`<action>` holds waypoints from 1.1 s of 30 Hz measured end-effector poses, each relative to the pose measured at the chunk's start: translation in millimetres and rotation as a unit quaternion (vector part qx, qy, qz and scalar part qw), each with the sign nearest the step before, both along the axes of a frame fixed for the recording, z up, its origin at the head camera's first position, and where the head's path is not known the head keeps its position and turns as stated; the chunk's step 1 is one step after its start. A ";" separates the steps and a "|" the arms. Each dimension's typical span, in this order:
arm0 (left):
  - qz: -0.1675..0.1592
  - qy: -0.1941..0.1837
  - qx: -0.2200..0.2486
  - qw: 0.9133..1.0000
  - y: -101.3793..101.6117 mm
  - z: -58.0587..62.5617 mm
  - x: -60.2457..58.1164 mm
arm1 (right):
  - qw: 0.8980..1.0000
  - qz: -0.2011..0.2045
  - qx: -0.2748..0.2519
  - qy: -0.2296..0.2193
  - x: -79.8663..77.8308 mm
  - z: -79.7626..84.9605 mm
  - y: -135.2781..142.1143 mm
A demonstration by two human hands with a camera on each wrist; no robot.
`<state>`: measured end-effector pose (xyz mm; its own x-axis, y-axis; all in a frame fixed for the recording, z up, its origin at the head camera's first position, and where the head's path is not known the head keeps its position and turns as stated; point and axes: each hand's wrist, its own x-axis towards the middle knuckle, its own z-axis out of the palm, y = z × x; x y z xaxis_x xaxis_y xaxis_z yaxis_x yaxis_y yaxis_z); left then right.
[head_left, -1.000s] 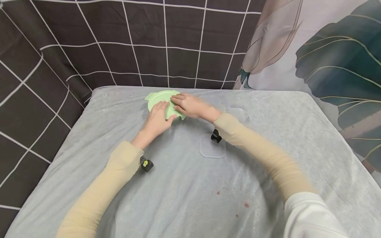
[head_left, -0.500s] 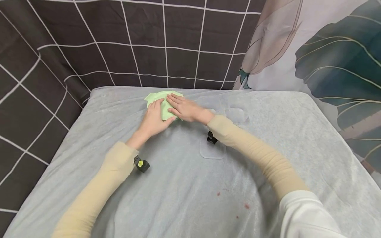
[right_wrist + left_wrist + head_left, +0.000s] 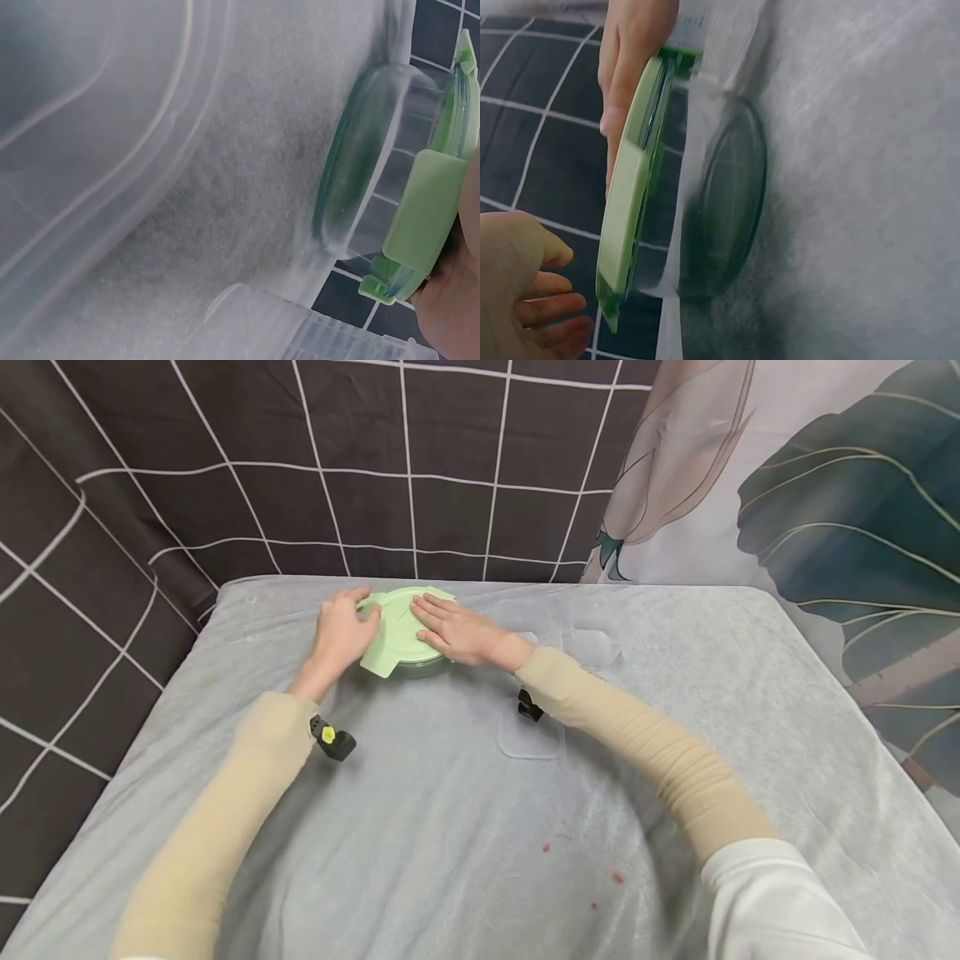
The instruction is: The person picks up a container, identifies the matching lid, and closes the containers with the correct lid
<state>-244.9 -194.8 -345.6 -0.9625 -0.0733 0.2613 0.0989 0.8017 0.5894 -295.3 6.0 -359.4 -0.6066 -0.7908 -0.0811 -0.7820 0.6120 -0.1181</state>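
Note:
A round glass food container (image 3: 731, 199) stands near the table's back edge, with a light green lid (image 3: 396, 631) on top. The lid has flaps around its rim, and one green flap (image 3: 380, 662) sticks outward at the front left. My right hand (image 3: 465, 635) rests on the lid's right side with its fingers extended. Beside the lid's left edge is my left hand (image 3: 337, 631), its fingers loosely bent. In the left wrist view a gap shows between these fingers and the lid. A flap (image 3: 426, 211) hangs down against the container's side in the right wrist view.
Clear plastic pieces lie to the right of the container, among them a square lid-like one (image 3: 531, 739) and a box-like one (image 3: 591, 647). A ribbed clear piece (image 3: 337, 337) shows in the right wrist view. A dark checked curtain (image 3: 360, 510) hangs behind the table.
My left hand has moved from the lid's front left to beyond its left edge, uncovering the outward flap. My right hand stays on the lid, shifted slightly left.

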 end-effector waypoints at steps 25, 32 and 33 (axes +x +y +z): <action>0.005 -0.121 -0.054 0.991 -9.4 7.2 -31.3 | 1.000 0.003 0.009 0.000 1.4 -0.9 -1.6; -0.007 -0.141 -0.050 0.989 -11.2 8.9 -34.9 | 1.000 0.003 0.007 0.004 1.7 0.0 -1.2; -0.010 -0.142 -0.051 0.989 -11.4 9.4 -35.4 | 1.000 0.001 0.008 0.003 1.8 0.4 -1.0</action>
<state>-280.3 -206.2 -336.2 -0.9991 -0.0410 -0.0139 -0.0424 0.8582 0.5115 -293.5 5.0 -359.0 -0.6050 -0.7912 -0.0896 -0.7844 0.6115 -0.1036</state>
